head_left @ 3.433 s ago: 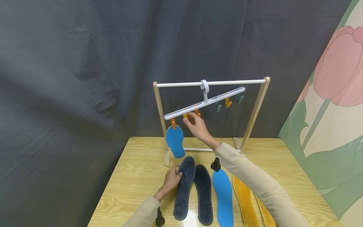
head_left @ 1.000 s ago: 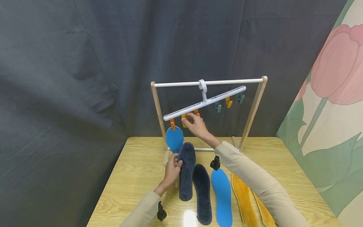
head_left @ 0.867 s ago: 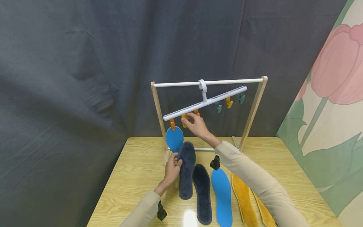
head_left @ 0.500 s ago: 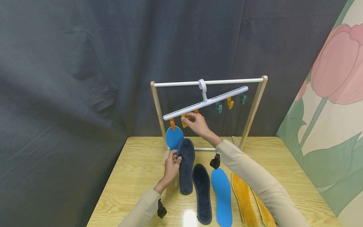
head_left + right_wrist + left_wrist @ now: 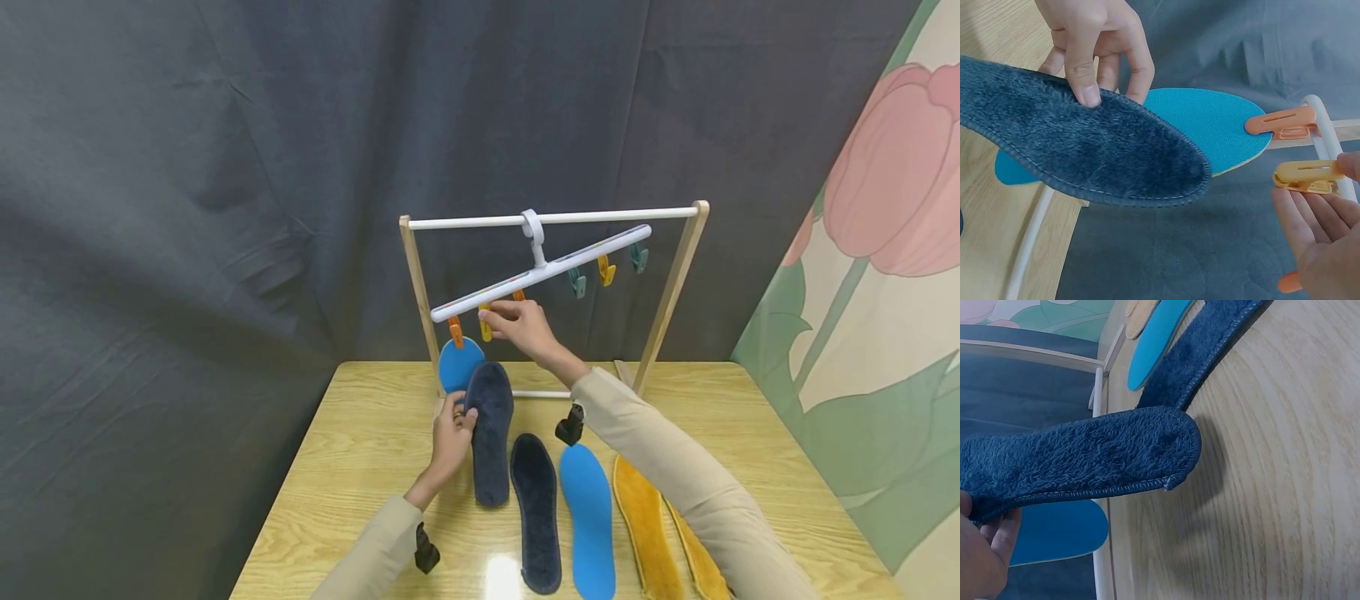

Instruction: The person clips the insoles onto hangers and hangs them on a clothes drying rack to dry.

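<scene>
My left hand [image 5: 452,437] pinches a dark blue fuzzy insole [image 5: 491,433] by its left edge, thumb on top; it is raised off the table and overlaps a hanging blue insole [image 5: 460,362]. An orange clip [image 5: 456,332] holds that blue insole at the low left end of the white hanger [image 5: 543,272]. My right hand [image 5: 525,327] pinches a yellow clip [image 5: 1307,172] beside it, thumb on one side and fingers beneath. In the right wrist view the rounded toe of the fuzzy insole points toward this clip, a gap apart.
The tilted hanger hooks over a rack's white rail [image 5: 615,217]. Green clips [image 5: 577,283] and another yellow clip [image 5: 606,271] hang on its right half. On the table [image 5: 360,467] lie a second dark insole [image 5: 536,512], a blue insole [image 5: 588,517] and two orange-yellow insoles [image 5: 648,525].
My left hand has lifted the dark insole off the table, up and away from me toward the hanger. The right hand stays at the yellow clip, and the hanger has swayed slightly.
</scene>
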Motion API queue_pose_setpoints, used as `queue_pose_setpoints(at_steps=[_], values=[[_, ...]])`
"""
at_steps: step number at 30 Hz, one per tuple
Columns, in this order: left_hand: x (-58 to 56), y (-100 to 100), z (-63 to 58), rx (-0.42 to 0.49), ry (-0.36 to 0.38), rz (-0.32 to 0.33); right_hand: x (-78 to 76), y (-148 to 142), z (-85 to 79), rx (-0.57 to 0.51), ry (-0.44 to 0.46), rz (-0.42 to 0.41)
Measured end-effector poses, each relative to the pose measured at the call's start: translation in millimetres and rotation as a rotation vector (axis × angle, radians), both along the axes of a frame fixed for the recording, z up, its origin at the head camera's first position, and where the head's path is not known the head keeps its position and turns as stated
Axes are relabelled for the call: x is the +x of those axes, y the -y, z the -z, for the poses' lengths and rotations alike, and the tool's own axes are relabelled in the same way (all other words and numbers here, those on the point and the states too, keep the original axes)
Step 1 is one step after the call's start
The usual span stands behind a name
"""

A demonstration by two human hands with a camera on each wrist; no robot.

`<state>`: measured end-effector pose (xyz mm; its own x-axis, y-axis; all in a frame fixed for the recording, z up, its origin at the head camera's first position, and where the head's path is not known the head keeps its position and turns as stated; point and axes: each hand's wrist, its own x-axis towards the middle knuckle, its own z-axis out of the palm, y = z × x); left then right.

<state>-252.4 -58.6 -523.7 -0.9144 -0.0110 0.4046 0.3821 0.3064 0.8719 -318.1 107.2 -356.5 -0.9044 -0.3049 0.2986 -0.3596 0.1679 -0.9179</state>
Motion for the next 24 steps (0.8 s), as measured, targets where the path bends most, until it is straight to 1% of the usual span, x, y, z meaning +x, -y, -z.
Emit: queue_pose_setpoints(at_steps=[4, 7, 11, 15, 19, 21, 24], values=[[-2.7, 0, -1.7, 0.008, -0.011, -0.01, -2.2, 1, 0.7, -0.039, 0.02, 0.003], [-2.8, 0, -6.0, 0.024, -0.017, 0.002, -3.6, 2, 1.0, -0.059, 0.024, 0.018], [4.5, -2, -22.3, 0.071, -0.048, 0.024, -4.1, 3, 1.2, -0.071, 0.014, 0.047], [12.8, -6, -39.4, 0.096, -0.063, 0.017, -3.3, 4, 0.3, -0.075, 0.007, 0.064], [13.6, -9, -45.6, 0.105, -0.048, 0.007, -3.0, 6, 0.2, -0.08, 0.017, 0.081], [12.5, -10, -47.2, 0.111, -0.052, 0.007, -3.0, 6, 0.0, -0.085, 0.016, 0.091], [9.9, -11, -49.0, 0.115, -0.081, 0.008, -2.7, 7, -0.8, -0.089, 0.009, 0.102]])
